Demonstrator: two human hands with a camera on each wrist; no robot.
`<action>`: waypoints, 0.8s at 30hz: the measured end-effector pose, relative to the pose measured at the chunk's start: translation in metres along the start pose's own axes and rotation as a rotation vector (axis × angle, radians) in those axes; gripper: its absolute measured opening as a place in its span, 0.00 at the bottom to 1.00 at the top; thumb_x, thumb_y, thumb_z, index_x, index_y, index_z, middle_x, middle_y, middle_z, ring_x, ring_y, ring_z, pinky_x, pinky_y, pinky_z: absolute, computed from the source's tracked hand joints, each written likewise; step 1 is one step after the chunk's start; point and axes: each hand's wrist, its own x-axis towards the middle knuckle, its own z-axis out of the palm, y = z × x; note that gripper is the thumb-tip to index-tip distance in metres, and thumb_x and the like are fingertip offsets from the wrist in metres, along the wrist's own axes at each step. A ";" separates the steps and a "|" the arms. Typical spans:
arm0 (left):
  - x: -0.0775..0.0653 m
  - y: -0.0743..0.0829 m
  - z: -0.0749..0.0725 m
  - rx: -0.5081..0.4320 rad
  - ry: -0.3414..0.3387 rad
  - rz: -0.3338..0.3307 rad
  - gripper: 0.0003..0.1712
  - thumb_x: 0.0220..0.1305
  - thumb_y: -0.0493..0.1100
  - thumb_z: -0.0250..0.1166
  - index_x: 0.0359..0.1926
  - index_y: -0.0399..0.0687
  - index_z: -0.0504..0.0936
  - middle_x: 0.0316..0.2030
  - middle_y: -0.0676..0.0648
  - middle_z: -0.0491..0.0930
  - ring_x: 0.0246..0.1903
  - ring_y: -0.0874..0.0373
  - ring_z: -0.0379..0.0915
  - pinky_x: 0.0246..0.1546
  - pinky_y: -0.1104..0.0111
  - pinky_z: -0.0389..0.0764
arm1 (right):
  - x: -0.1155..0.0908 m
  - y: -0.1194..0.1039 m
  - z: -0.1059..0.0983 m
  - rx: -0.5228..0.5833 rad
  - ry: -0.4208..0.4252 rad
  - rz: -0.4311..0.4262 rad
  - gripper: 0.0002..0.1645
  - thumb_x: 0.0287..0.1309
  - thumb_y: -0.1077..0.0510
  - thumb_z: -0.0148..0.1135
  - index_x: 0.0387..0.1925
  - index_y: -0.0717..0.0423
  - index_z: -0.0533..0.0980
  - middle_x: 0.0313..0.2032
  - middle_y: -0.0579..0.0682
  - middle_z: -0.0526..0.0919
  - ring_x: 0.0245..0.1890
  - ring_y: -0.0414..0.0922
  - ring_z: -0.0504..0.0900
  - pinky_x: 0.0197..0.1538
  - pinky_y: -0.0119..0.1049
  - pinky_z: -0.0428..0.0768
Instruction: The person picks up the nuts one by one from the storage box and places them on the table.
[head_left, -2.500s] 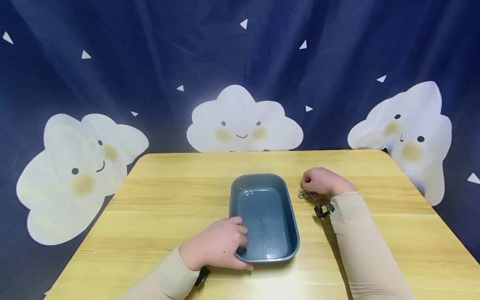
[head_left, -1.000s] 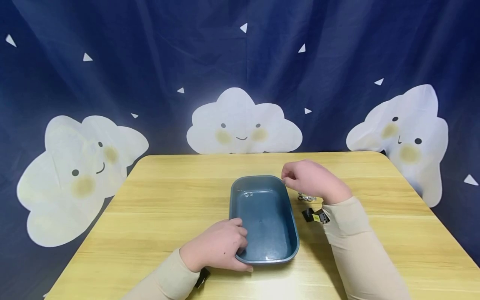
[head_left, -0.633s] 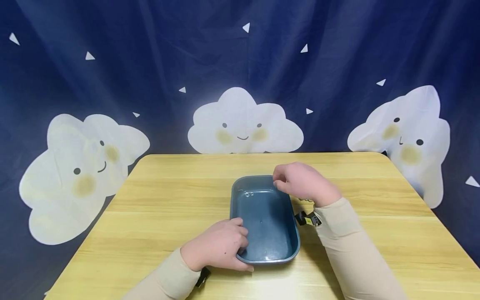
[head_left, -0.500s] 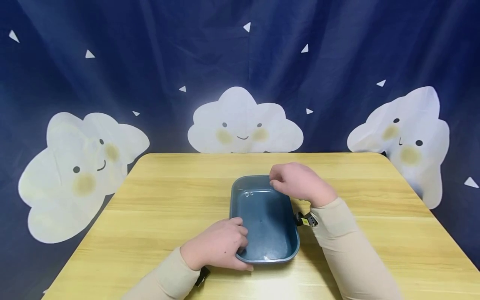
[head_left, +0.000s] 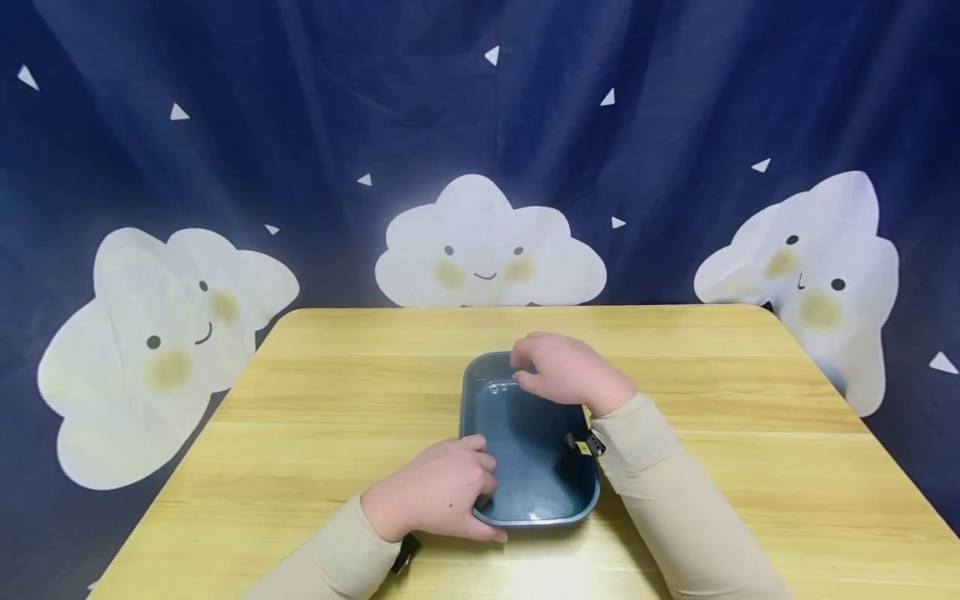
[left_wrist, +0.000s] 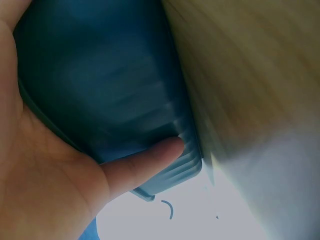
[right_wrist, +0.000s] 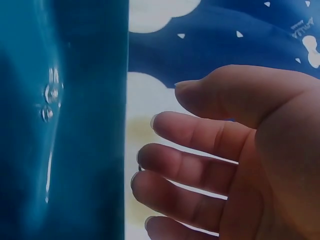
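A dark blue-green plastic bin (head_left: 528,475) lies on the wooden table. My left hand (head_left: 438,487) grips its near left rim, fingers inside; the left wrist view shows the thumb (left_wrist: 145,167) along the outer wall. Over the bin's far right part hovers my right hand (head_left: 566,369). In the right wrist view its fingers (right_wrist: 187,165) are loosely bent and the thumb stands apart, with nothing seen between them. Two small shiny ring-like metal pieces (head_left: 497,388) rest on the bin floor near its far left corner. The pieces right of the bin are hidden behind my right hand and wrist.
The light wooden table (head_left: 337,400) extends around the bin on all sides. Behind its far edge hangs a dark blue curtain (head_left: 487,108) with white clouds and triangles. A small black camera (head_left: 585,444) on my right wrist hangs over the bin's right rim.
My right hand has moved left from the small metal pieces on the table to above the bin, covering those pieces from view. The left hand and the bin have stayed in place.
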 end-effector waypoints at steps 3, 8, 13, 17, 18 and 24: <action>0.000 0.000 0.000 -0.005 -0.006 -0.002 0.32 0.49 0.74 0.70 0.12 0.61 0.67 0.18 0.63 0.56 0.25 0.62 0.50 0.28 0.74 0.56 | 0.006 -0.001 0.007 0.007 -0.009 -0.002 0.15 0.64 0.52 0.62 0.48 0.53 0.83 0.44 0.45 0.82 0.43 0.45 0.80 0.49 0.45 0.79; 0.000 0.000 0.001 -0.011 -0.017 0.000 0.32 0.50 0.74 0.69 0.12 0.61 0.67 0.18 0.63 0.56 0.25 0.62 0.50 0.28 0.73 0.56 | 0.015 0.000 0.020 0.006 -0.060 -0.006 0.17 0.64 0.52 0.61 0.50 0.55 0.83 0.45 0.47 0.82 0.44 0.46 0.81 0.51 0.45 0.79; 0.000 0.000 0.001 -0.007 -0.020 -0.003 0.31 0.50 0.74 0.69 0.12 0.61 0.68 0.18 0.63 0.57 0.25 0.62 0.51 0.28 0.73 0.56 | 0.019 0.004 0.029 0.005 -0.109 -0.003 0.18 0.64 0.52 0.62 0.52 0.55 0.83 0.46 0.48 0.82 0.43 0.45 0.80 0.50 0.45 0.78; 0.000 0.000 0.001 -0.001 -0.023 0.000 0.31 0.50 0.75 0.69 0.13 0.61 0.69 0.18 0.63 0.57 0.25 0.61 0.51 0.29 0.72 0.56 | 0.020 0.006 0.033 0.010 -0.123 -0.022 0.17 0.64 0.54 0.62 0.51 0.56 0.82 0.46 0.50 0.82 0.42 0.46 0.78 0.49 0.45 0.77; 0.001 0.000 0.001 -0.001 -0.024 0.000 0.31 0.50 0.75 0.69 0.13 0.61 0.70 0.18 0.63 0.57 0.25 0.61 0.51 0.29 0.72 0.56 | 0.021 0.006 0.033 0.009 -0.125 -0.028 0.17 0.64 0.54 0.62 0.51 0.56 0.82 0.46 0.50 0.82 0.42 0.46 0.78 0.49 0.45 0.77; 0.001 0.000 0.000 -0.003 -0.030 -0.003 0.30 0.50 0.74 0.69 0.13 0.61 0.70 0.18 0.63 0.58 0.25 0.62 0.51 0.29 0.72 0.56 | 0.022 0.008 0.038 0.006 -0.169 -0.032 0.20 0.64 0.54 0.63 0.55 0.58 0.80 0.46 0.51 0.82 0.41 0.46 0.78 0.49 0.45 0.77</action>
